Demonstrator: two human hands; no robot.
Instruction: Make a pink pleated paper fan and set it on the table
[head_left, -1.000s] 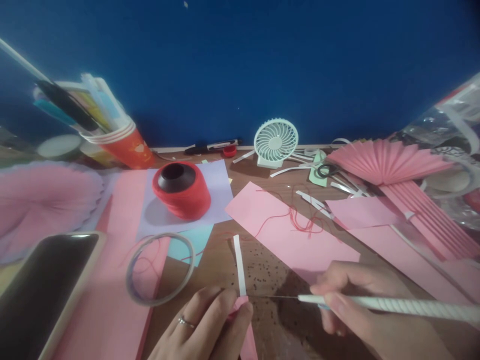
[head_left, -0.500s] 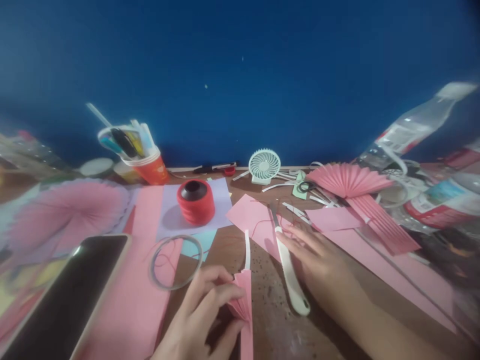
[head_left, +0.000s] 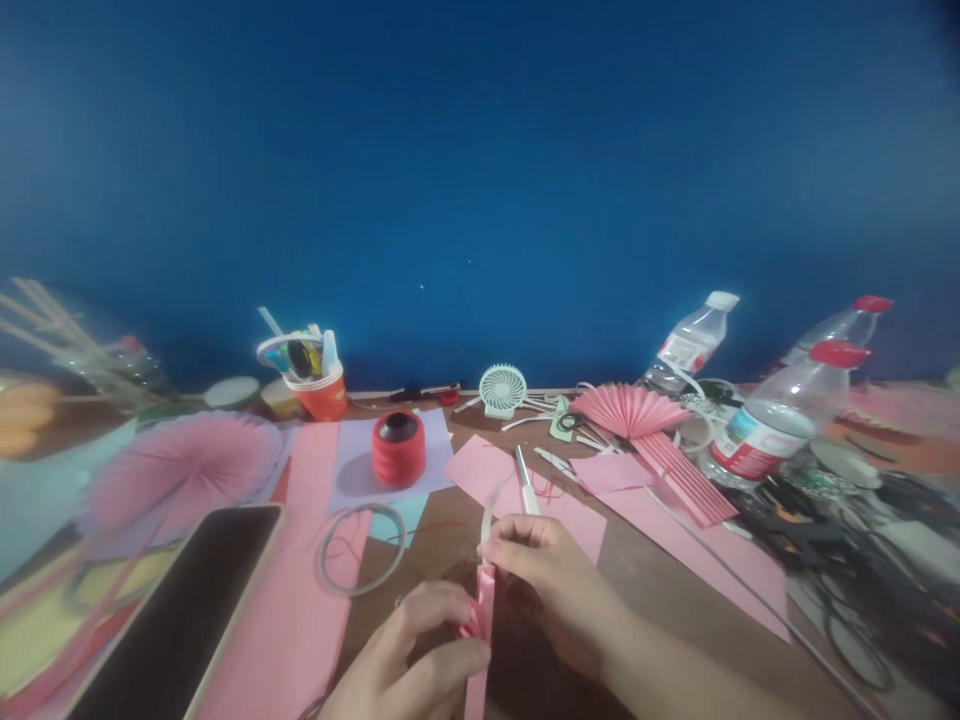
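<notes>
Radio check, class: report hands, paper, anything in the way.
Left hand pinching folded pink paper. Right hand pinching white strip above it. Knife just beyond right hand.

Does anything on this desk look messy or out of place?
Yes: some red thread lies in a loose tangle on a pink sheet, unlike the neatly wound red spool. White paper strips also lie scattered near the small fan.

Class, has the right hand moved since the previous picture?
Yes: judged against the mini fan, the right hand moved left, from the knife to the white strip.
</notes>
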